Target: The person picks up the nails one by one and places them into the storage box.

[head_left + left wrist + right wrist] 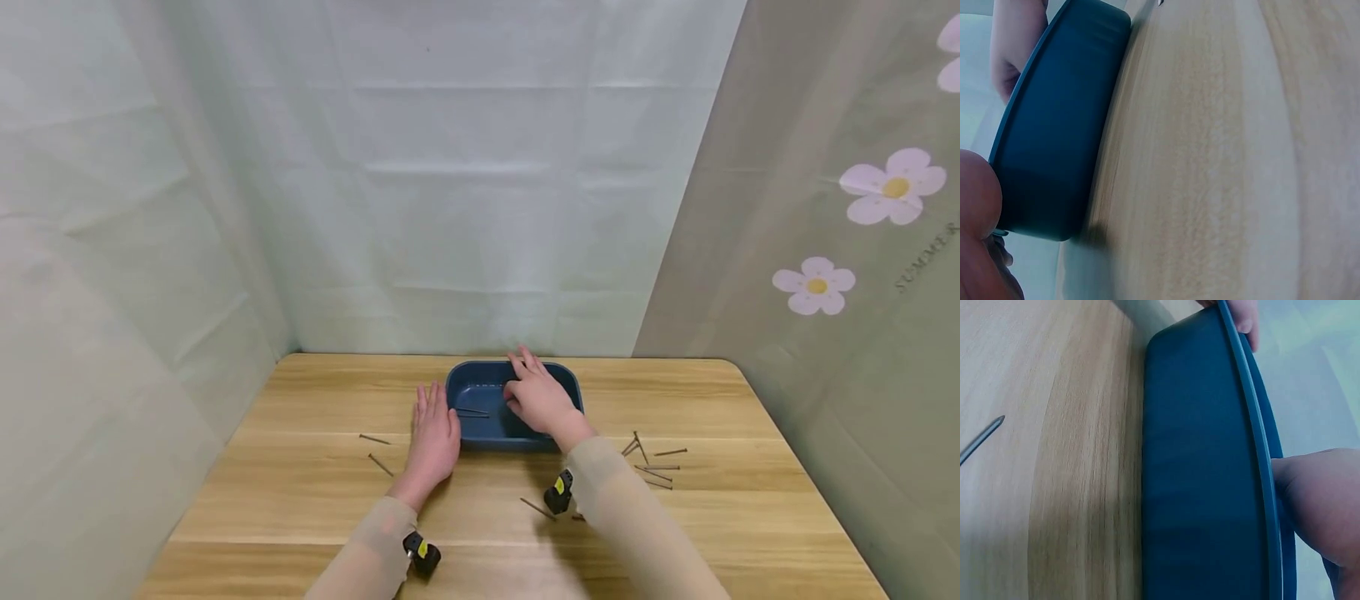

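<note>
A dark blue rectangular tray (480, 430) sits near the back edge of the table, with a few thin nails (472, 416) lying in its left part. My left hand (435, 437) rests against the tray's left end, fingers straight and pointing away. Over the right half of the tray, my right hand (542, 402) reaches down inside the rim. Its thumb and index finger come together low in the tray while the other fingers stretch toward the far rim. I cannot tell whether a nail is between those fingertips. The wrist views show the tray's outer wall (1204, 444) from the side.
Two nails (381, 465) lie on the wooden table (285, 500) left of the tray. Several more (657, 477) are scattered to the right, and one nail (537, 508) lies in front. Pale curtains (480, 208) hang behind the table.
</note>
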Available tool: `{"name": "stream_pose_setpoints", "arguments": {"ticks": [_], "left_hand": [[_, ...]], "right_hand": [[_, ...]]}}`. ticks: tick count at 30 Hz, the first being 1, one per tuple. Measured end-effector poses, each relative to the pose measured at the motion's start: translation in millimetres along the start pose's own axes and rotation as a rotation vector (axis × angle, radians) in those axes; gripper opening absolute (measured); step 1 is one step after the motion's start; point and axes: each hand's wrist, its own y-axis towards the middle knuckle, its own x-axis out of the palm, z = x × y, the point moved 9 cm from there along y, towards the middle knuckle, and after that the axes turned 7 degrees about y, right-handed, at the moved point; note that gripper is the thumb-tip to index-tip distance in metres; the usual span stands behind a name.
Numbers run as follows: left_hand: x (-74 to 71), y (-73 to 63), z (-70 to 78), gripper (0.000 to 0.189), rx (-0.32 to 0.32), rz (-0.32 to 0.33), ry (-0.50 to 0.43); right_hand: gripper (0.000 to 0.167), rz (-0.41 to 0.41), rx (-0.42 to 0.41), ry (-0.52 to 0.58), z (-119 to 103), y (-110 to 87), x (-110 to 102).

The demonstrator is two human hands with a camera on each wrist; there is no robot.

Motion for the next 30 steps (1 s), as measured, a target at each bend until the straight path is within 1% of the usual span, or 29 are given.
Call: {"name": "stream_pose_setpoints", "arguments": {"ticks": [3, 10, 19, 26, 30], "left_hand": [[0.2, 0.8, 0.1, 0.054, 0.006, 0.006, -0.001], [1.9, 1.6, -1.6, 0.055, -0.001, -0.011, -0.001], [2.9, 1.7, -4.5, 0.055, -0.006, -0.011, -0.013], [3.6, 1.9, -3.7, 0.056, -0.006, -0.028, -0.021], [4.0, 1.0, -3.1, 0.056, -0.006, -0.023, -0.019]], "right_hand": [[0.007, -0.006, 0.013, 0.027, 4.8, -4.8, -1.5], [0.011, -0.013, 0.057, 0.103, 18.5, -16.9, -1.7], [0.01, 0.047, 0.038, 0.229, 24.7, -42.2, -12.2], [0.014, 0.073, 0.097, 0.277, 40.9, -66.7, -14.9], [0.011, 0.107, 0.11, 0.312, 48.6, -83.2, -17.0]]}}
